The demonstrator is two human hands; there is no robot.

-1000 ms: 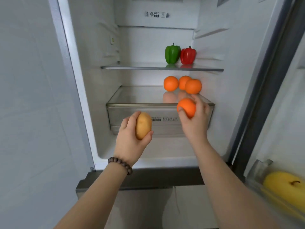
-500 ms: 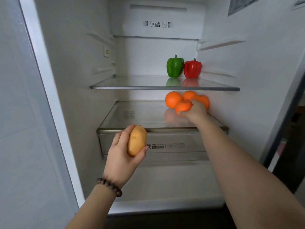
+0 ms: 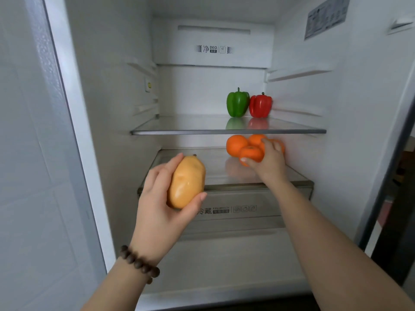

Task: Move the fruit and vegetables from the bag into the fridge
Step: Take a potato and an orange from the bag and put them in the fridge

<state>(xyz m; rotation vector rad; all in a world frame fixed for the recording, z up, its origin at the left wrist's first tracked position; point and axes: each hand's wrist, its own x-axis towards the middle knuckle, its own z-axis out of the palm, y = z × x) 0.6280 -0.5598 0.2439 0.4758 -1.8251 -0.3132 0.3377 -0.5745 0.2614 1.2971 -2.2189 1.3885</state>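
Orange fruit in the right hand: an orange [image 3: 251,153] sat at the front of the group on the glass cover of the drawer, with the thumb under its front edge and the fingers curled over its right side.
Right hand [image 3: 270,161]: it reached into the fridge [image 3: 224,46] under the glass shelf, closed loosely around that orange; whether the fruit rested on the cover or was carried could not be told.
Other oranges: one [image 3: 236,144] lay to the left and just behind, a second [image 3: 256,138] further back, and a third [image 3: 281,145] showed only as an edge past the fingers, all bunched together and touching.
Left hand [image 3: 161,205]: it held a potato [image 3: 186,181] in front of the drawer, fingers wrapped behind it and the thumb pressed against its lower right side.
Potato: tan, smooth, upright in the grip, outside the shelf space and well apart from the oranges.
Glass shelf [image 3: 179,131]: a green pepper [image 3: 237,103] and a red pepper [image 3: 260,105] stood side by side at the back right, touching.
Drawer [image 3: 258,207]: clear plastic, shut, with printed labels on its front.
Left wrist: a bracelet [image 3: 139,263] of dark brown beads circled it.
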